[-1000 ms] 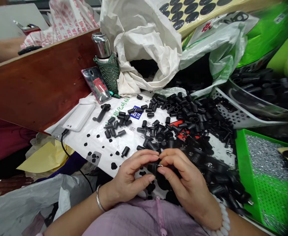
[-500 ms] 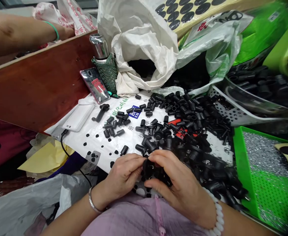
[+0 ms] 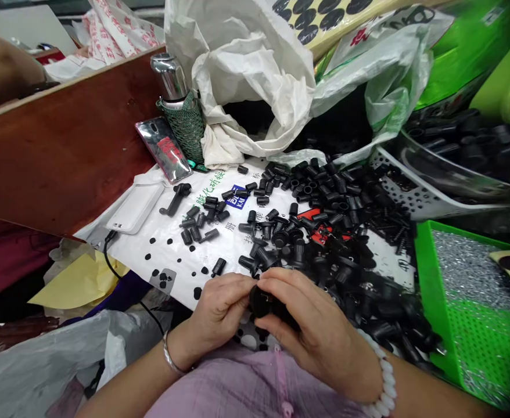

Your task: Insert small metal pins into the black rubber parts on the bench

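Close to my body, my right hand [image 3: 307, 325] curls its thumb and fingers around a round black plastic part [image 3: 261, 301]. My left hand [image 3: 222, 305] is closed, its fingertips pressed against the left side of that same part. The part's far side is hidden by my fingers. Just beyond my hands lies a heap of black plastic knobs [image 3: 298, 249] on a white printed sheet [image 3: 150, 249]. A single black ribbed piece [image 3: 219, 267] rests near my left knuckles. A black crank-shaped handle [image 3: 175, 198] lies farther left.
On the right stands a green tray [image 3: 438, 313] of small metal pins, beside a white perforated basket [image 3: 416, 191]. A phone [image 3: 163, 150], a bottle in a net [image 3: 180, 116] and an open white sack [image 3: 255, 69] stand behind. Another person's arm [image 3: 6, 69] is beyond a reddish-brown board [image 3: 63, 151].
The other person's arm has pulled back leftward behind the board. My hands keep nearly the same place, with the black part turned slightly between them. The view has shifted a little.
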The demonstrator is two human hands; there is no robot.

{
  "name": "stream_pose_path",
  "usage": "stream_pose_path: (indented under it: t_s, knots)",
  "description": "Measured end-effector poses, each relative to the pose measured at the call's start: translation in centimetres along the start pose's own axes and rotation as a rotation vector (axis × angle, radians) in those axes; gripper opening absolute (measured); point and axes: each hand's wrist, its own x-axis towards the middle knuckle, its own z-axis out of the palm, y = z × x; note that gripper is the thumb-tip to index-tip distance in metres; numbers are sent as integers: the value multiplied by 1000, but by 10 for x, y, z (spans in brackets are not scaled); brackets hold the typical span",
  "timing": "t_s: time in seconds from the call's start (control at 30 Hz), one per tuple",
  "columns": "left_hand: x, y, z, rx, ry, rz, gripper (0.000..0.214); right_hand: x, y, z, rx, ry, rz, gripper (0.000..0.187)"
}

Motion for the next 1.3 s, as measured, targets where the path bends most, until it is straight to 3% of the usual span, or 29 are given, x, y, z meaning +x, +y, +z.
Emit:
stream_pose_path:
  t_s: [0.1,0.2,0.4,0.5,0.67,0.83,0.97,1.13,1.3]
  knots:
    - [0,0,1,-22,-24,-55,21,-1,3,-5,91,-4,34,32]
    - [0,2,3,-30,-50,-104,18,-2,4,-9,127,-10,91,18]
    - [3,7,1,55,-114,-50,24,-3,6,-10,32,-53,59,16]
    - [0,6,-14,203,-97,-86,26,-5,12,-14,68,-28,124,13]
    - [-18,-9,-40,619,34,-294,34,-13,22,-22,112,102,320,9]
    - [-27,-21,-37,817,43,-369,30,-11,22,-22,103,92,304,7]
    - [-25,-21,-32,766,85,-334,16,-7,19,-22,83,74,277,7]
    - [-16,-8,-35,558,141,-330,19,-2,11,-22,106,86,267,7]
    - [-5,5,-31,247,95,-350,21,5,5,-18,199,71,211,13]
